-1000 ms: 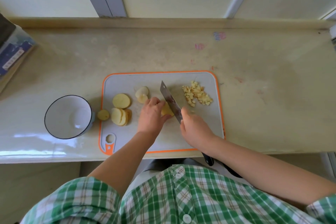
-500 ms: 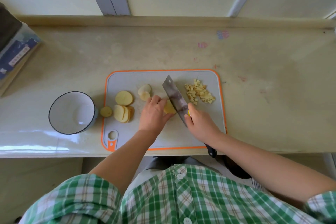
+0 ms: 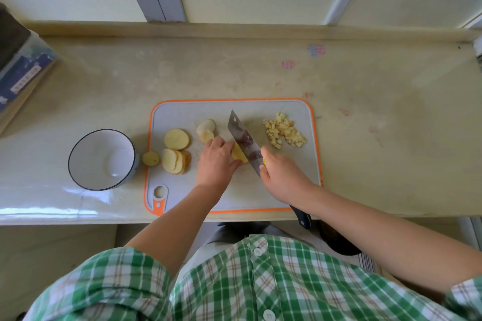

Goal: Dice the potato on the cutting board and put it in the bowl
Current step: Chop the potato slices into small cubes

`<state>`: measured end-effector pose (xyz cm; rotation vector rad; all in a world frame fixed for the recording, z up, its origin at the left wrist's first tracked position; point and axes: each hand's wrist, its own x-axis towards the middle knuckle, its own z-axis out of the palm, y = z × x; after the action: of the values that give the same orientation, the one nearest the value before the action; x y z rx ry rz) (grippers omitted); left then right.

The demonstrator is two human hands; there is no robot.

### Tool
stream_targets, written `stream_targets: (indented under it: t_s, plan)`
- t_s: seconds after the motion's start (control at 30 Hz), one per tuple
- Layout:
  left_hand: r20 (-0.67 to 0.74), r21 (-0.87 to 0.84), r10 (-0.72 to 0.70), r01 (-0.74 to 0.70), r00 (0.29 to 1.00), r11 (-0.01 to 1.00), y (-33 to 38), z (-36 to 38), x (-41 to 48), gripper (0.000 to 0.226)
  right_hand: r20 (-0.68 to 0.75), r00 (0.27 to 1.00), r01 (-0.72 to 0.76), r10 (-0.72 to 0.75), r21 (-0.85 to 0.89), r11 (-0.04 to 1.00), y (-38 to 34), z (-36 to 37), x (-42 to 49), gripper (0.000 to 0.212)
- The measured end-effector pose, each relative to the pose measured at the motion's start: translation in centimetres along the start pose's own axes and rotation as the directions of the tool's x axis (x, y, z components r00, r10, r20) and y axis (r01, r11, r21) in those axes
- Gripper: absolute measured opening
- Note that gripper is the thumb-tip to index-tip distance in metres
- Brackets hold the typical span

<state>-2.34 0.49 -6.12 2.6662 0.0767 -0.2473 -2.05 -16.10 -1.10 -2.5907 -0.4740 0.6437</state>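
At frame centre our left hand (image 3: 216,161) pinned a potato slice (image 3: 239,155) on the cutting board (image 3: 182,112), steadying it for the cleaver (image 3: 243,142) clenched in our right hand (image 3: 283,177), with the empty bowl (image 3: 101,159) waiting at left.

The right hand (image 3: 283,177) hides most of the knife (image 3: 243,142) handle, the left hand (image 3: 215,164) half the potato piece (image 3: 238,155) — the box (image 3: 23,70) is cropped at the edge.
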Motion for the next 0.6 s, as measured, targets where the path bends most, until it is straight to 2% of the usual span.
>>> stream_targets:
  t_s: [0.33, 0.6]
  plan:
    - [-0.020, -0.001, 0.011, -0.011, 1.000, 1.000, -0.2, 0.1, 0.5, 0.037, 0.006, 0.999, -0.041, 0.041, -0.028, 0.999, -0.6, 1.5, 0.3, 0.027]
    - [-0.028, -0.008, 0.029, -0.030, 0.999, 1.000, -0.3, 0.1, 0.6, 0.038, -0.042, 0.996, -0.083, 0.083, 0.005, 0.997, 0.1, 3.1, 0.2, 0.032]
